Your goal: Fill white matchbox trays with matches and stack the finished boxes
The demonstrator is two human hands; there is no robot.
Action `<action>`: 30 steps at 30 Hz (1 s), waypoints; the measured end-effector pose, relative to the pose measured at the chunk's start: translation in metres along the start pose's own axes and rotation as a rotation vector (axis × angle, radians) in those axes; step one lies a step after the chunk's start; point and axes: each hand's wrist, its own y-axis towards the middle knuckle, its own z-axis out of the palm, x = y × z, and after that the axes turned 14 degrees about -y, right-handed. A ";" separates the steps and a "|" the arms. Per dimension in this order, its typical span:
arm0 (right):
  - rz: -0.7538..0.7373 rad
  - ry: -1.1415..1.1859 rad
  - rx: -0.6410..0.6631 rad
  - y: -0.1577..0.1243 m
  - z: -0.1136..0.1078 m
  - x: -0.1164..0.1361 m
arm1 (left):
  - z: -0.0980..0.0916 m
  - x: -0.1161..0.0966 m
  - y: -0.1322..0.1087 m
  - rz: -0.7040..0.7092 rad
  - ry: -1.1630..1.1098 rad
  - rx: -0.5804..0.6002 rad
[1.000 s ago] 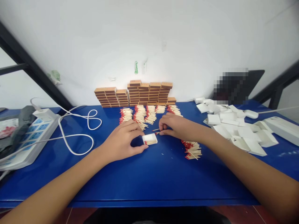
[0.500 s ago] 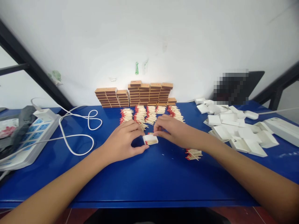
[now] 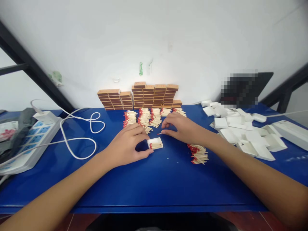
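On the blue table, a small white matchbox tray (image 3: 157,141) lies open side up with a few red-headed matches (image 3: 156,146) along its near side. My left hand (image 3: 128,144) grips the tray's left end between thumb and fingers. Just behind the tray's right corner, my right hand (image 3: 179,127) is closed in a pinch on a match (image 3: 159,133), whose red tip points left. Rows of loose matches (image 3: 144,118) lie behind both hands. Another pile of matches (image 3: 199,155) sits under my right forearm, which partly hides it.
Stacked brown matchboxes (image 3: 149,98) line the wall. Many white trays (image 3: 250,138) are heaped at right, near a black panel (image 3: 262,85), partly pixelated. At left are a power strip (image 3: 36,138), looped white cable (image 3: 79,158) and a dark bag (image 3: 26,120).
My right hand has drawn back and to the right from the tray, a match still in its fingers. My left hand and the tray have stayed in place.
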 end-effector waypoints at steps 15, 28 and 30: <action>0.131 -0.035 -0.072 0.022 0.025 0.011 | 0.000 0.000 0.000 0.013 0.002 0.008; 0.106 -0.081 0.093 0.011 0.016 0.000 | 0.001 0.001 -0.001 -0.012 -0.011 0.018; 0.092 -0.066 0.110 0.009 0.012 -0.001 | 0.001 0.001 -0.001 -0.011 -0.003 0.024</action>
